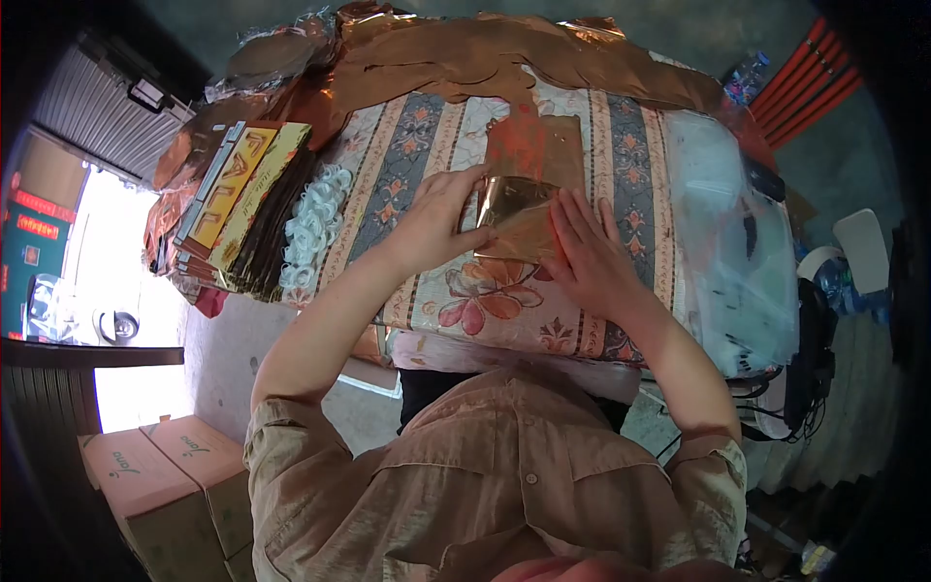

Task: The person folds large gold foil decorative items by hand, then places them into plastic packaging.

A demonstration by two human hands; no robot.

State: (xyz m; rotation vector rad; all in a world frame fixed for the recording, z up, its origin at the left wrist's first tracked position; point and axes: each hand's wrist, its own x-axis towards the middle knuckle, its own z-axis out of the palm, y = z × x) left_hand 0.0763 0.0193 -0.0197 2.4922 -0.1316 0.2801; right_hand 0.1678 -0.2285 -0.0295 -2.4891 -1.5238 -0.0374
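Observation:
A shiny gold foil sheet (512, 201), partly folded over, lies on the patterned cloth in front of me. My left hand (438, 218) is at its left side, with curled fingertips at the upper corner and the thumb on the lower left edge. My right hand (590, 254) rests flat on the sheet's right part, fingers stretched out. Just beyond is a flat brown-gold piece (558, 141) with red markings on its left part. The undersides of the fingers are hidden.
Left on the table are a stack of yellow printed packets (247, 194) and a pile of white rings (315, 228). Copper-coloured foil sheets (436, 58) cover the far edge. Clear plastic bags (727, 242) lie on the right. Cardboard boxes (160, 475) stand lower left.

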